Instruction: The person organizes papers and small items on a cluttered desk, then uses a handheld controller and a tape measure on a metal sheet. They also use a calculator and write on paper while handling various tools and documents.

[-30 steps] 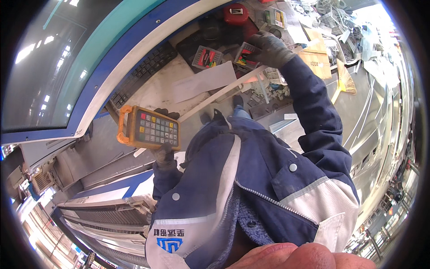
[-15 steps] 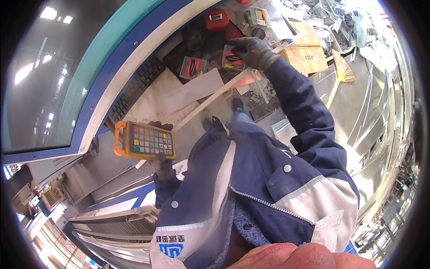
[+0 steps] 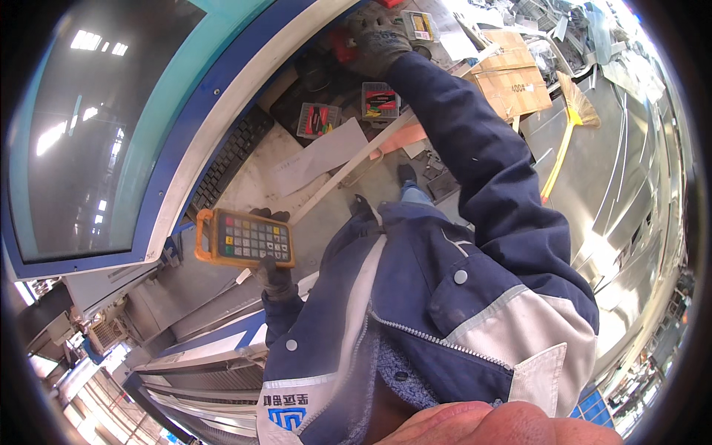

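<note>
My gloved left hand point(image 3: 273, 279) is closed around an orange handheld keypad controller point(image 3: 254, 239), its rows of buttons facing up and its loop handle pointing left. At the far side of the desk, my gloved right hand point(image 3: 380, 43) has its fingers curled over a red tape measure point(image 3: 343, 47), which is mostly covered by the glove. Nearer than that hand, two clear plastic cases point(image 3: 380, 101) with red and black labels lie on the desk. A white sheet of paper point(image 3: 320, 156) rests beside them.
A black keyboard point(image 3: 231, 159) sits under the blue-edged machine screen point(image 3: 96, 141) at left. A clear box with a yellow label point(image 3: 420, 26) and a cardboard box point(image 3: 510, 78) stand right of my right hand. A broom point(image 3: 572, 122) leans further right, near piled metal offcuts.
My right hand has moved away and left, from the clear case to the red tape measure, which it now covers. The left hand still holds the controller.
</note>
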### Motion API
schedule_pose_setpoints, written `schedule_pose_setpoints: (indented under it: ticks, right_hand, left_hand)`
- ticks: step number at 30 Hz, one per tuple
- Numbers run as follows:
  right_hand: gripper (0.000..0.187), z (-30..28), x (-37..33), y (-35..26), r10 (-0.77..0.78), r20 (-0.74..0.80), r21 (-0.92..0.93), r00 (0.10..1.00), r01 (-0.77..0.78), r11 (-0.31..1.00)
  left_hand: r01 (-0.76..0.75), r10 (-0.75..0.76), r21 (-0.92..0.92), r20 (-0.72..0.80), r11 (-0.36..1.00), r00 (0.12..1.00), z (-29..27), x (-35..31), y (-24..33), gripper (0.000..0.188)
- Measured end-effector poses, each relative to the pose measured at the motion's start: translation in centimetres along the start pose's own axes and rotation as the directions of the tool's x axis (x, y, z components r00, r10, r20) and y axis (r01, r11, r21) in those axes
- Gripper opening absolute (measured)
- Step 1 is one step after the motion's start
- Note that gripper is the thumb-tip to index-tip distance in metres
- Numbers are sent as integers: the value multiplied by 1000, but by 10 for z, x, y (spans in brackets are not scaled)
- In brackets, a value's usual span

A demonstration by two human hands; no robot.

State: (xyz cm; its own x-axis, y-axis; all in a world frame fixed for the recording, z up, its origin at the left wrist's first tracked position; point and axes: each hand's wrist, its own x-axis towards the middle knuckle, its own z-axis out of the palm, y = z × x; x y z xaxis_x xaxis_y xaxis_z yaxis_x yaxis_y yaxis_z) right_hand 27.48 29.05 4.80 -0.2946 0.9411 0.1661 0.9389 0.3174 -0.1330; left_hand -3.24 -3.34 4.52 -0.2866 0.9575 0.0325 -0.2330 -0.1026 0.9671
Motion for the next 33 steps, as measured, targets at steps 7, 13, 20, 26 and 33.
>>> schedule_pose_setpoints:
  ticks: [7,13,20,26,33]
  right_hand:
    - [90,-53,-60,3,-86,224,104,971,64,993]
    - [88,-65,-114,-27,-194,155,421,969,113,900]
    - [86,-43,-118,-26,-85,-20,454,996,85,887]
    - [82,-23,-47,0,111,36,226,993,-116,967]
    - [49,25,6,-6,181,-195,35,964,-177,984]
  left_hand:
    - [21,-21,19,27,1000,999,-7,2,-4,108]
    - [37,-39,29,73,999,997,-8,4,1,108]
    - [58,-57,-1,105,998,993,-8,6,3,106]
    - [57,-52,-40,121,998,991,-9,7,1,103]
    - [43,-40,-26,101,999,994,-6,2,0,102]
